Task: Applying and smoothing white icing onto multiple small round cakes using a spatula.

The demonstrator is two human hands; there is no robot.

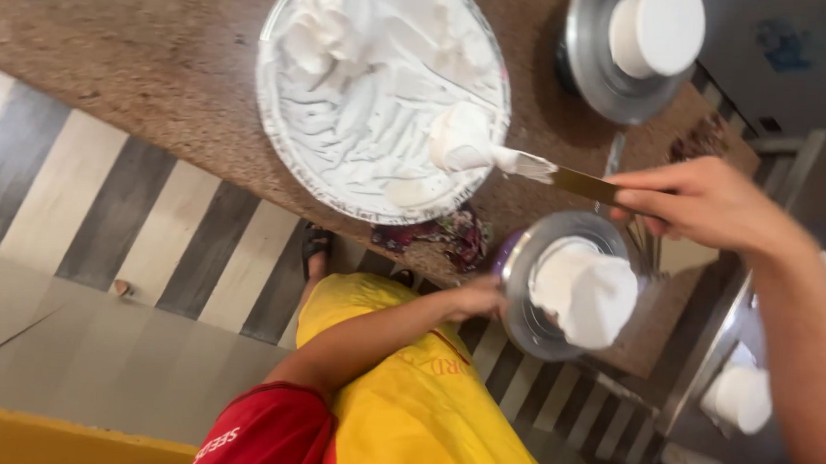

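While the right hand point(702, 203) pinches a cream-laden spatula point(518, 162) over the bowl point(283, 115), left hand point(480, 298) gripping the turntable point(521, 302) rim below the bowl, small cake point(585, 291) just beside it.

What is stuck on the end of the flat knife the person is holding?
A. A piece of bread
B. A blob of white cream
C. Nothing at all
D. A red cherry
B: the spatula knife in the right hand carries a lump of white cream over the big bowl of cream.

Cake kitchen, cream bowl point(294, 97), turntables point(522, 292)
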